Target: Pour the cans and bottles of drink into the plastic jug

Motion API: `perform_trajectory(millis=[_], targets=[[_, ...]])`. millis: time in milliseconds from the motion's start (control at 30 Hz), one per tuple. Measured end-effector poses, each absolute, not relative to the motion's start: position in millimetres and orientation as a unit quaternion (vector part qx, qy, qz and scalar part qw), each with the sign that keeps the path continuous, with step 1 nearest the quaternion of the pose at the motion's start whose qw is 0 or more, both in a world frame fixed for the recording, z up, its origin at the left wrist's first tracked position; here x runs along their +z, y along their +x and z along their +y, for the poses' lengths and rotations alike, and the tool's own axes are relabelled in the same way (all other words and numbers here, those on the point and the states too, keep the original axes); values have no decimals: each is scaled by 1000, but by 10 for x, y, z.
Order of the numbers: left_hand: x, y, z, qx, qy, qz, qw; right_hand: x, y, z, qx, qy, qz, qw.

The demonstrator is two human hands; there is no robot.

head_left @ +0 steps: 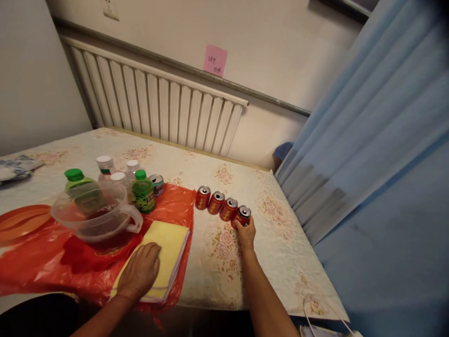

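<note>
Head view — rightmost can (242,217) grasped in right fingers (251,223), left fingers (150,252) flat on cloth (171,235)

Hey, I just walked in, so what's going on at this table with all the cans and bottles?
A person's right hand holds the end can at the right of a row of four red cans, all upright on the flowered tablecloth. The left hand lies palm down on a folded yellow cloth. Beyond that hand, a clear plastic jug sits on red plastic sheeting, with several capped bottles close by.
</note>
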State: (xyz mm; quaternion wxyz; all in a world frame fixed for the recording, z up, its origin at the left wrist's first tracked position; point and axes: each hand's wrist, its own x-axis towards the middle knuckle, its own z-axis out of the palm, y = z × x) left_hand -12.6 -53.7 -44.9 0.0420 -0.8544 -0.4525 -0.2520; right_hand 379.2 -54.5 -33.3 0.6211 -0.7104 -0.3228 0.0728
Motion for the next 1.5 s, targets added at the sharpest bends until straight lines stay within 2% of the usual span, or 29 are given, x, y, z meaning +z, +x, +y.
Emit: perform_trajectory(millis=[867, 1500], targets=[[-439, -115, -538, -242, -858, -452, 34, -513, 3746, -644, 33, -728, -367, 579], [-438, -118, -530, -242, -858, -452, 34, -597, 3789, -616, 24, -724, -361, 587]])
